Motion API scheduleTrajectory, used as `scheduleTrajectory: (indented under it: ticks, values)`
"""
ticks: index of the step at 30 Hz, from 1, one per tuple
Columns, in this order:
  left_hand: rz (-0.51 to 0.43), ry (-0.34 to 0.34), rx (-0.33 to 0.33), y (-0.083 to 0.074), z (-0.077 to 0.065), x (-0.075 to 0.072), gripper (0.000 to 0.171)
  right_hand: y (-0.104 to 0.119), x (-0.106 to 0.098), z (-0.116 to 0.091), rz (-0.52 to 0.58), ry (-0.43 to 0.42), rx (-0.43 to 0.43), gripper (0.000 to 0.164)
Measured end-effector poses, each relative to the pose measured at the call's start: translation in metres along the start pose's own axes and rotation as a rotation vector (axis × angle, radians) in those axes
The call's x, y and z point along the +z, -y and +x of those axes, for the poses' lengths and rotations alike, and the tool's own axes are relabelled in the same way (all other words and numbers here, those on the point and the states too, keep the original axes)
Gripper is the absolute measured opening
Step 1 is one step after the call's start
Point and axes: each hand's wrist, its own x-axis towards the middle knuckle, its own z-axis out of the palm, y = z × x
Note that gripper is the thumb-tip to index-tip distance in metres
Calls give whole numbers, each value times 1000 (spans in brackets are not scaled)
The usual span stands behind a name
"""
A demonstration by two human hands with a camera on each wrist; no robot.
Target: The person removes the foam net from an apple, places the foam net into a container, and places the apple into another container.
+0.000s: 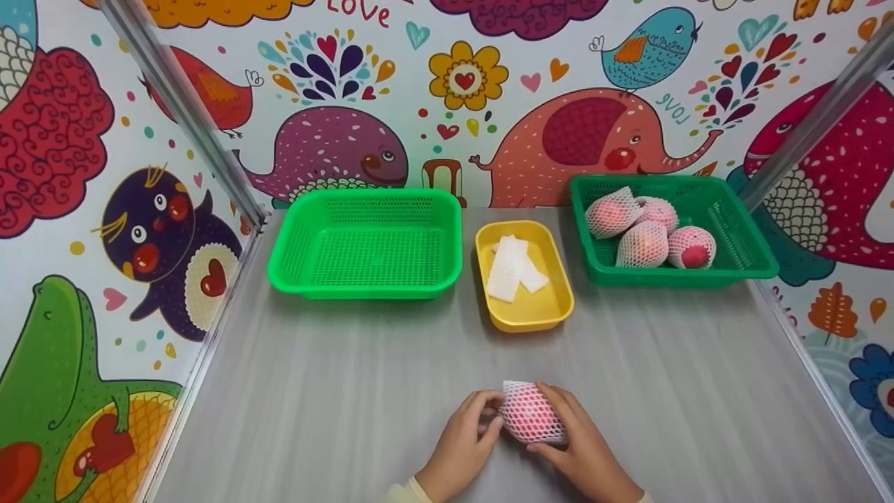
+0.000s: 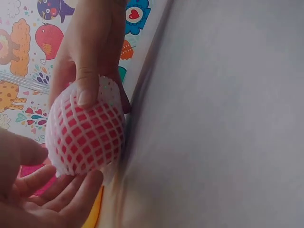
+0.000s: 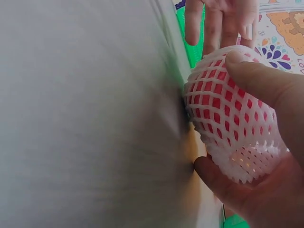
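A pinkish-red fruit in a white foam net (image 1: 529,413) is between both hands, close over the near part of the table. My right hand (image 1: 585,443) grips its right side, thumb across the net and fingers around the far side. In the right wrist view, the net's loose end hangs toward the right palm. My left hand (image 1: 462,441) is at the fruit's left side with fingers loosely extended. The left wrist view has the left fingertips (image 2: 92,183) right at the net's edge. The fruit's underside is hidden in the head view.
A light-green basket (image 1: 363,290) stands at the back left. A yellow tray (image 1: 527,321) in the middle holds folded white foam nets (image 1: 508,269). At the back right, a dark-green basket (image 1: 740,255) holds several netted fruits (image 1: 642,244). Patterned walls enclose the table (image 1: 335,391).
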Motion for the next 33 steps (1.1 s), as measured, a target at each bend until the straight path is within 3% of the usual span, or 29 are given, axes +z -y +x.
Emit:
scheduleTrajectory:
  ticks: [4,9,20,29,33]
  values:
    - [-3,-25,4,1,-1,1,34,-1,1,-1,-8,-19,-19,97]
    - [-66,-13,-48,3,-1,1,39,-3,1,-2,-6,-31,-20,96]
    - [-162,13,-144,10,2,7,30,-6,-1,-6,27,-25,-11,90]
    - [-103,79,-103,11,3,9,71,-8,-4,-8,73,-41,-35,81]
    - [-90,102,-65,11,3,9,81,-9,-4,-8,116,-47,-32,77]
